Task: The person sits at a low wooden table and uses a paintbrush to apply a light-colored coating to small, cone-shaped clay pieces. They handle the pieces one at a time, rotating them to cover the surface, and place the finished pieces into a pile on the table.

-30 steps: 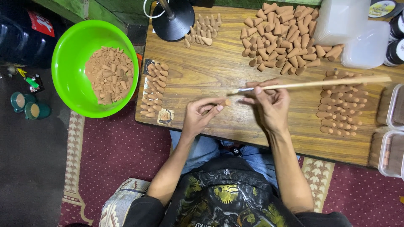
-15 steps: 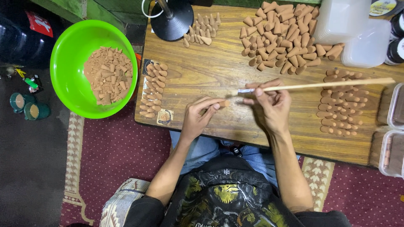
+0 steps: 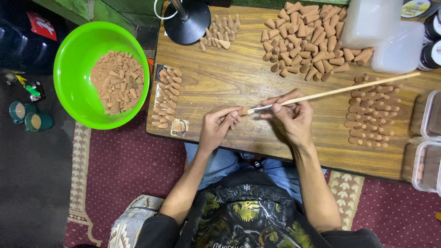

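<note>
Left hand pinched a small brown cone between thumb and fingertips, held just above the wooden table. Right hand gripped a long thin stick near its lower end, fingers closed around it; the stick's tip met the cone's base. Half a second before, a small gap showed between tip and cone; it had since closed, with the left hand brought in toward the stick. Judged: the tip was being seated in, or pressed against, the cone's base; whether it had entered could not be told.

Relative to the grip: beyond it and toward the right hand lay a loose pile of cones. Past the right hand, under the far stretch of stick, cones lay in neat rows. Outward of the left hand sat a shorter row group, then a green bowl of cones off the table's edge. A black lamp base stood well beyond the left hand. None of these had shifted.
</note>
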